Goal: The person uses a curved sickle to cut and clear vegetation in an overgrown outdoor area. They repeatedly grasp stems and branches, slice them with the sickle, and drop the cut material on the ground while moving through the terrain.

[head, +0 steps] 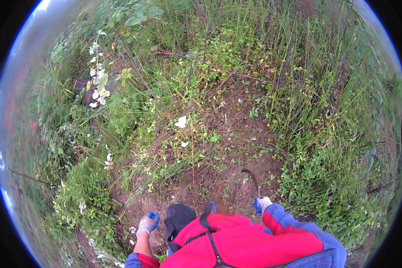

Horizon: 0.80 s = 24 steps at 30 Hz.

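My right hand (262, 204), in a white work glove with blue-coated fingers, grips a sickle at its lower end. The sickle's curved, dark blade (255, 181) points away from me and hooks left at its tip, over bare brown soil. The grip itself is hidden in the glove. At the lower left hangs my left hand (148, 222), in a soiled glove of the same kind. Its fingers are curled inward, and nothing shows in them. Between the hands, closer to the left one, a black bag (180, 216) hangs at my front.
Cut grass and stems (167, 167) lie in a loose heap ahead. Tall grass (308, 67) and leafy shrubs (308, 181) stand to the right, a bush (83, 194) to the left. A thin reddish branch (217, 67) crosses the growth. A pale-leaved stem (98, 77) rises upper left.
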Available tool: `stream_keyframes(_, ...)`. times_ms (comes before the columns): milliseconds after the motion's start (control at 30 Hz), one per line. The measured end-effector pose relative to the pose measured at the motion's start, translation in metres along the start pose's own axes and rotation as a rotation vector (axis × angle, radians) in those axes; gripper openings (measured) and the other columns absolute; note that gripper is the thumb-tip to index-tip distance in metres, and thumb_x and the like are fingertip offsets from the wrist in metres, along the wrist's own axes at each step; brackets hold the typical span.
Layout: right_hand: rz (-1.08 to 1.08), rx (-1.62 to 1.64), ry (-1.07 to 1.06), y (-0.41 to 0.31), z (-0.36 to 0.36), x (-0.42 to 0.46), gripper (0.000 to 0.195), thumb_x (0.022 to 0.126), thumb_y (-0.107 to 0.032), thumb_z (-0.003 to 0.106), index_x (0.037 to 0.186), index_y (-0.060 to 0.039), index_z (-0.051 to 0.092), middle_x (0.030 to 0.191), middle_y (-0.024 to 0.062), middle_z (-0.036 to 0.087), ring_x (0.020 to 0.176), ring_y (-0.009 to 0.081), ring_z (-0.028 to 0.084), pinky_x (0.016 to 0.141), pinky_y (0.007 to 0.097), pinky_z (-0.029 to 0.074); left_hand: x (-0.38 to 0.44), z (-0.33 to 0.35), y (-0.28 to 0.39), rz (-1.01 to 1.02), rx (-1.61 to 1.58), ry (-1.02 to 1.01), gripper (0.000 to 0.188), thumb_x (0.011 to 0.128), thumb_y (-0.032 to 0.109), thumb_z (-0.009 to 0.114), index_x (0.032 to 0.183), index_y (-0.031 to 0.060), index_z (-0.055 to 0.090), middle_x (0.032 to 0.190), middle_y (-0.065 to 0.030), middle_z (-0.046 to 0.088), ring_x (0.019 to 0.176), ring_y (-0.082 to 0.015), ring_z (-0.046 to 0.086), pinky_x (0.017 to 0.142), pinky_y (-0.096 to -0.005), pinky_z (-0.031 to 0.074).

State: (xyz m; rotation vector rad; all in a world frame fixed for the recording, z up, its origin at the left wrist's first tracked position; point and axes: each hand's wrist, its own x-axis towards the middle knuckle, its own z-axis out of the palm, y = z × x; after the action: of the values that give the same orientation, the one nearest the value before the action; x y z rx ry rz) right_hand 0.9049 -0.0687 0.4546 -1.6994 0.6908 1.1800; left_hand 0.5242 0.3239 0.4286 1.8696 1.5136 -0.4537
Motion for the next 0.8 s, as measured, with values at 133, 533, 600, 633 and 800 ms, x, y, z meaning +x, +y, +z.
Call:
stream_keyframes(133, 0.090, -0.006, 0.078, 0.009, -0.001, 0.006, 0.015, 0.085, -0.022, 0.049, 0.074, -0.0128, 0.048, 0.050, 0.0026, 0.042, 0.037, 0.0182, 0.039, 0.033, 0.0344, 0.027, 0.016, -0.013, 0.013, -0.053, -0.006, -0.125, 0.059, 0.073, 0.050, 0.056, 0.113, 0.0064, 0.055, 0.109, -0.0165, 0.057, 0.102, -0.0298, 0.054, 0.089, -0.0377, 0.041)
stream_keyframes(533, 0.000, -0.027, 0.068, -0.080, 0.123, -0.010, 0.022, 0.087, -0.029, 0.048, 0.078, -0.0092, 0.052, 0.057, 0.0070, 0.052, 0.037, 0.0190, 0.041, 0.034, 0.0349, 0.034, 0.093, -0.086, 0.076, -0.009, 0.103, -0.202, 0.059, 0.074, 0.056, 0.050, 0.114, 0.0125, 0.054, 0.115, -0.0172, 0.052, 0.107, -0.0322, 0.050, 0.090, -0.0402, 0.040)
stream_keyframes(600, -0.018, 0.002, 0.081, -0.106, 0.162, -0.023, 0.025, 0.086, -0.030, 0.048, 0.080, -0.0070, 0.054, 0.055, 0.0074, 0.050, 0.036, 0.0188, 0.037, 0.034, 0.0356, 0.032, 0.106, -0.108, 0.080, 0.023, 0.120, -0.262, 0.060, 0.075, 0.055, 0.050, 0.115, 0.0115, 0.053, 0.116, -0.0169, 0.052, 0.108, -0.0315, 0.050, 0.091, -0.0399, 0.039)
stream_keyframes(633, -0.098, 0.006, 0.099, -0.117, 0.184, -0.032, 0.029, 0.087, -0.032, 0.048, 0.080, -0.0048, 0.055, 0.052, 0.0057, 0.048, 0.036, 0.0168, 0.038, 0.034, 0.0338, 0.032, 0.111, -0.119, 0.081, 0.015, 0.119, -0.257, 0.059, 0.075, 0.055, 0.050, 0.115, 0.0111, 0.053, 0.116, -0.0172, 0.052, 0.108, -0.0316, 0.050, 0.091, -0.0400, 0.039)
stream_keyframes(800, -0.149, 0.173, -0.217, -0.179, 0.264, -0.089, 0.037, 0.088, -0.033, 0.046, 0.097, 0.0020, 0.055, 0.047, -0.0036, 0.034, 0.038, 0.0090, 0.032, 0.037, 0.0256, 0.029, 0.133, -0.181, 0.090, 0.086, 0.259, -0.163, 0.058, 0.075, 0.052, 0.052, 0.115, 0.0094, 0.053, 0.113, -0.0178, 0.054, 0.104, -0.0319, 0.052, 0.088, -0.0405, 0.041)
